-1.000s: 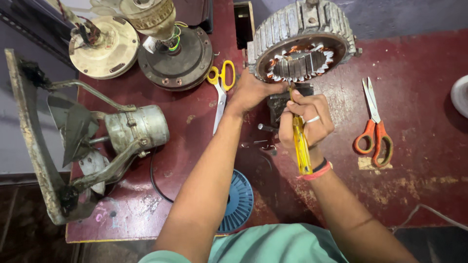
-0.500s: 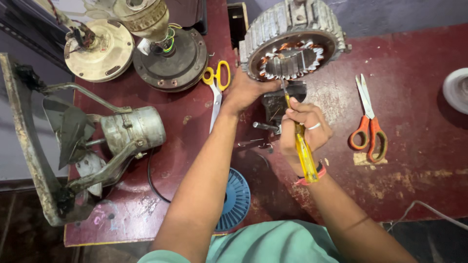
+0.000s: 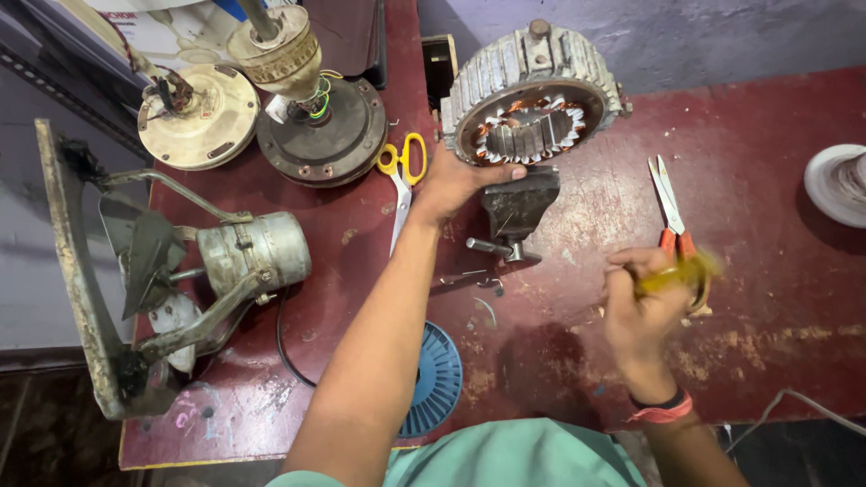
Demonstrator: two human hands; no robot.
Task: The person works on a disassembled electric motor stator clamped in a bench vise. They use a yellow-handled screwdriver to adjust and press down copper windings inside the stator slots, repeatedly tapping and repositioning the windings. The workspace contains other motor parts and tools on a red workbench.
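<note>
A grey ribbed motor stator (image 3: 532,95) with copper windings stands tilted at the back of the dark red table (image 3: 767,171), propped over a small bench vise (image 3: 516,209). My left hand (image 3: 456,180) grips the stator's lower rim, thumb on its edge. My right hand (image 3: 642,307) is off to the right, away from the stator, closed around a yellow-handled tool (image 3: 678,273) that is blurred by motion. It hovers over the handles of the orange scissors (image 3: 672,206) lying on the table.
Yellow-handled scissors (image 3: 401,176) lie left of my left hand. Two round motor housings (image 3: 320,135) stand at the back left, a fan motor on a rusty bracket (image 3: 244,257) at left. A blue finned disc (image 3: 436,379) lies near the front edge. A white round object (image 3: 839,185) sits far right.
My right hand has pulled the yellow tool out of the stator and swung right and down, over the orange scissors. My left hand stays on the stator's rim.
</note>
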